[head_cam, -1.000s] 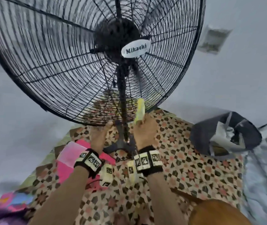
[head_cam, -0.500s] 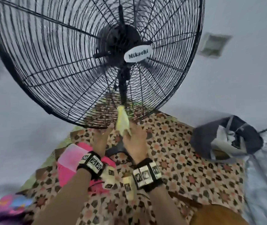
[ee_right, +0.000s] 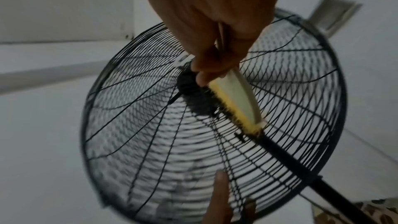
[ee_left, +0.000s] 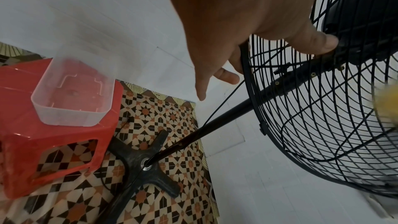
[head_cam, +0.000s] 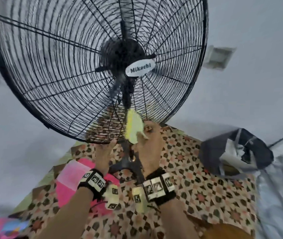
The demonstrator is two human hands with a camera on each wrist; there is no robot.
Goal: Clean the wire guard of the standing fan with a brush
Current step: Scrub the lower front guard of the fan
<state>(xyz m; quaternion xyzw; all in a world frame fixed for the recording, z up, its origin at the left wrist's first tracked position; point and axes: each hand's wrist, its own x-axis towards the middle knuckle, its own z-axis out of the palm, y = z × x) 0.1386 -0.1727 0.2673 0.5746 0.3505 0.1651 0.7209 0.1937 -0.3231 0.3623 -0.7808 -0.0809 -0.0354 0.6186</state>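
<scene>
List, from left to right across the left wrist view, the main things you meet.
Red plastic stool carrying a clear plastic tub → black cross-shaped fan base → left hand → black wire guard → blurred yellow brush.

brush [ee_right: 234, 103] in right hand [head_cam: 150, 150], against guard [head_cam: 51, 66] | left hand [ee_left: 237, 23] on guard rim | tub [ee_left: 73, 91] on stool [ee_left: 32, 142], below left fingers [ee_left: 228, 76]
</scene>
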